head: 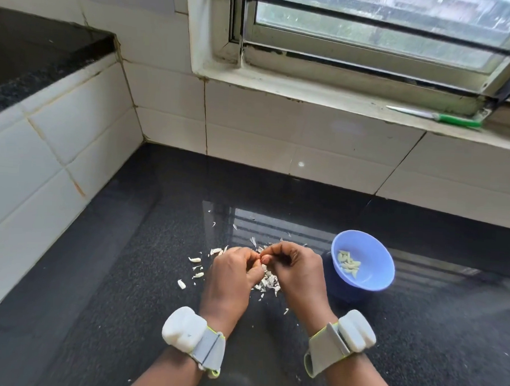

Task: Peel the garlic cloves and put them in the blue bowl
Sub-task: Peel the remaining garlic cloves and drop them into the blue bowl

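Observation:
My left hand (233, 276) and my right hand (295, 273) meet fingertip to fingertip above the black counter, both pinched on one garlic clove (264, 259) that is mostly hidden by the fingers. Below the hands lies a heap of papery garlic skins (267, 283). Several unpeeled cloves (195, 259) lie scattered to the left of my left hand. The blue bowl (371, 277) stands just right of my right hand, with several pale peeled cloves (348, 262) inside it.
The black granite counter (123, 274) is bounded by white tiled walls on the left and at the back. A green-handled knife (437, 117) lies on the window sill at the upper right. Each wrist carries a white band device.

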A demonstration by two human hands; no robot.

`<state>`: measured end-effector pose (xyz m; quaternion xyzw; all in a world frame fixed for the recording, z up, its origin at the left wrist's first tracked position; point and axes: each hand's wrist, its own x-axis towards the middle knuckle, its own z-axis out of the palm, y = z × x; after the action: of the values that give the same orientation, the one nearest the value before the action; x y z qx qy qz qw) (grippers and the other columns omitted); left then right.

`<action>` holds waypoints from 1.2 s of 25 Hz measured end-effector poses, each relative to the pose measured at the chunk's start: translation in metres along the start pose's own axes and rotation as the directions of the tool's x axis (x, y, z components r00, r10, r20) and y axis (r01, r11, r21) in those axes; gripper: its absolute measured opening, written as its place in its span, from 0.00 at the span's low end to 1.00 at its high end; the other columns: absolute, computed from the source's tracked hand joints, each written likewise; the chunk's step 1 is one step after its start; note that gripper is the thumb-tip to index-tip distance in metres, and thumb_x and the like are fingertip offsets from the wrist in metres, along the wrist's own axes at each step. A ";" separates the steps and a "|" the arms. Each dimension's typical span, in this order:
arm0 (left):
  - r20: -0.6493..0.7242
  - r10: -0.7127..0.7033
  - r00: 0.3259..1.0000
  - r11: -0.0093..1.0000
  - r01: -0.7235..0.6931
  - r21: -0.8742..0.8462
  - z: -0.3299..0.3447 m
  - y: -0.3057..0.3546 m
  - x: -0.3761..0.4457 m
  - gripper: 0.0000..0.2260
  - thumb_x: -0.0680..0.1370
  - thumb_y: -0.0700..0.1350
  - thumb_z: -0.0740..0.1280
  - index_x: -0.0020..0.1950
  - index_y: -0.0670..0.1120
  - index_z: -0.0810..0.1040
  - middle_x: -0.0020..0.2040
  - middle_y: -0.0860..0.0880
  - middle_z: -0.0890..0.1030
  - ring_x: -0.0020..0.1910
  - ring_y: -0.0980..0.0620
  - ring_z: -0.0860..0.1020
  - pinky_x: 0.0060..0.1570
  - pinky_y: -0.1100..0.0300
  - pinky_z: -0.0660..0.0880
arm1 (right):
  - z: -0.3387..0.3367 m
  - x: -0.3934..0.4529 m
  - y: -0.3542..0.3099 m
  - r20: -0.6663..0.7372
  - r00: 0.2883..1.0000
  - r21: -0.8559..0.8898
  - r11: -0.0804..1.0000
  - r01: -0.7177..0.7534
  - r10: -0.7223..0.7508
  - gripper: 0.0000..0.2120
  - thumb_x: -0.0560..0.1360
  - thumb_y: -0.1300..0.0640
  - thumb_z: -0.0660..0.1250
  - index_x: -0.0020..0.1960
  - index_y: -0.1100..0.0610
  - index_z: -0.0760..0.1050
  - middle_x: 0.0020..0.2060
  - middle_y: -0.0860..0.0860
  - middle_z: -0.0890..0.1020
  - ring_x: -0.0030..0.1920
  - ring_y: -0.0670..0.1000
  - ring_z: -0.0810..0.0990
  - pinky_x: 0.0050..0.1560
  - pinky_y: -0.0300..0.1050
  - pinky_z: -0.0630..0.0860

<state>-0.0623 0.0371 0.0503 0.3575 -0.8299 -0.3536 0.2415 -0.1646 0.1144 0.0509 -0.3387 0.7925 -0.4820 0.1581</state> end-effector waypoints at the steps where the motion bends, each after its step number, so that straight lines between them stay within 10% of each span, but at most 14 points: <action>1: -0.004 -0.008 1.000 1.000 0.008 -0.024 0.000 0.000 0.000 0.02 0.71 0.41 0.70 0.39 0.44 0.82 0.36 0.50 0.81 0.36 0.52 0.76 0.37 0.63 0.68 | -0.002 0.001 -0.003 0.028 0.999 -0.003 0.999 -0.039 0.039 0.12 0.70 0.68 0.73 0.38 0.51 0.84 0.33 0.44 0.85 0.36 0.42 0.83 0.42 0.36 0.80; 13: 0.146 -0.288 0.946 0.793 0.321 -0.517 -0.005 0.005 0.003 0.07 0.76 0.39 0.68 0.40 0.48 0.82 0.34 0.52 0.83 0.34 0.59 0.79 0.32 0.70 0.71 | -0.007 0.006 -0.007 0.346 0.887 0.650 0.603 -0.463 0.307 0.06 0.77 0.66 0.64 0.51 0.65 0.80 0.36 0.54 0.83 0.35 0.46 0.81 0.39 0.35 0.80; 21: 0.166 -0.353 0.921 0.682 0.375 -0.628 -0.005 0.007 0.005 0.02 0.74 0.38 0.70 0.44 0.43 0.83 0.36 0.50 0.84 0.34 0.60 0.80 0.30 0.71 0.70 | -0.008 0.002 -0.008 0.207 0.950 0.621 0.719 -0.311 0.233 0.05 0.75 0.67 0.68 0.49 0.62 0.81 0.39 0.55 0.86 0.41 0.50 0.84 0.42 0.39 0.80; 30: 0.102 -0.273 0.956 0.792 0.284 -0.540 -0.003 0.003 0.008 0.03 0.75 0.42 0.69 0.42 0.46 0.83 0.34 0.51 0.83 0.30 0.60 0.75 0.32 0.65 0.70 | -0.009 -0.004 -0.006 0.082 0.996 0.292 0.955 -0.046 0.023 0.08 0.72 0.62 0.74 0.47 0.50 0.85 0.40 0.48 0.87 0.42 0.47 0.86 0.45 0.42 0.81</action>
<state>-0.0667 0.0314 0.0558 0.3880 -0.6339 -0.6116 0.2712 -0.1645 0.1206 0.0602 -0.3161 0.7113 -0.5779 0.2455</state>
